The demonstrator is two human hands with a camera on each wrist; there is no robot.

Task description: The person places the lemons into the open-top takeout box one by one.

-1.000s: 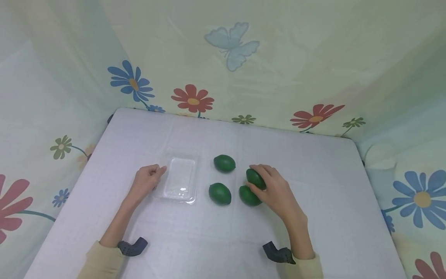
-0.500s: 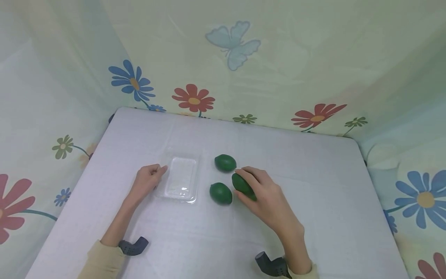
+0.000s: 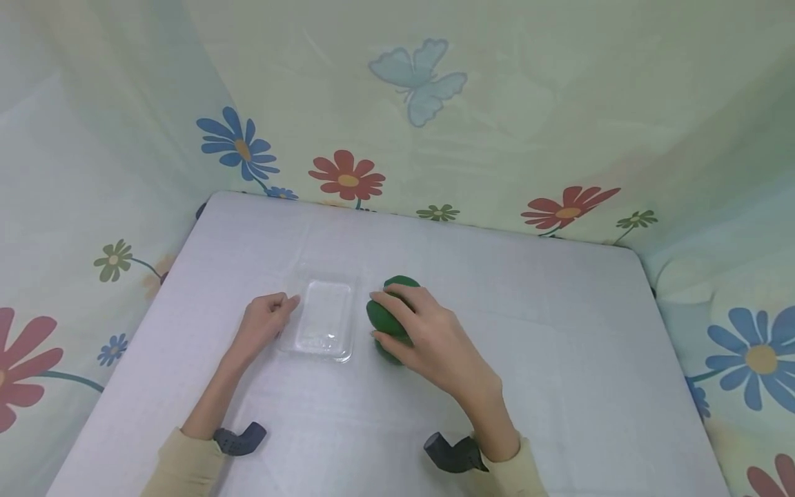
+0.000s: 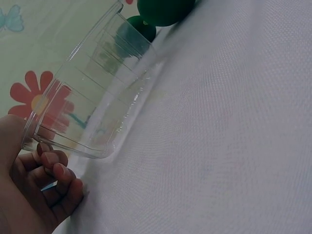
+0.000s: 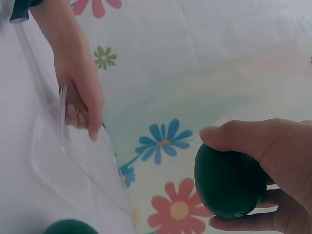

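My right hand (image 3: 437,345) holds a green lime (image 3: 384,319) between thumb and fingers. In the right wrist view that lime (image 5: 229,180) appears lifted off the table. Beneath the hand, one lime (image 3: 401,281) shows just behind it and another lime (image 3: 388,353) just in front, both partly covered. My left hand (image 3: 263,323) pinches the near-left rim of a clear plastic box (image 3: 324,314), which stands uncovered on the table. Thumb and curled fingers of the left hand (image 4: 41,180) meet at that rim in the left wrist view.
A white cloth covers the table (image 3: 559,359). A curtain (image 3: 497,124) printed with flowers and a butterfly hangs along the back and sides. Dark curved wrist mounts (image 3: 456,453) sit on both forearms.
My right hand has raised one lime and carried it left, over the two limes nearer the box. The fourth lime, earlier beside it, is now hidden by the hand. My left hand stays put.
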